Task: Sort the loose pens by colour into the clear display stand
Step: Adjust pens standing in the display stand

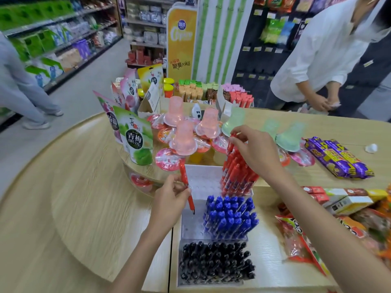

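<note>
My left hand [169, 200] has its fingers curled round a loose red plastic pen [191, 203], tip down, above the bare left part of the clear tiered plastic display stand [200, 182]. My right hand [255, 152] pinches the top of a second red pen [230, 148] standing in the far tier's red bunch [237, 176]. Blue pens [230, 216] fill the right of the middle tier, and black pens [215, 263] fill the near one. The stand sits on a pale wooden counter [95, 208].

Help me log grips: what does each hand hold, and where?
Left hand pinches a loose red pen at mid-barrel, tip down. Right hand pinches the top of a second red pen.
</note>
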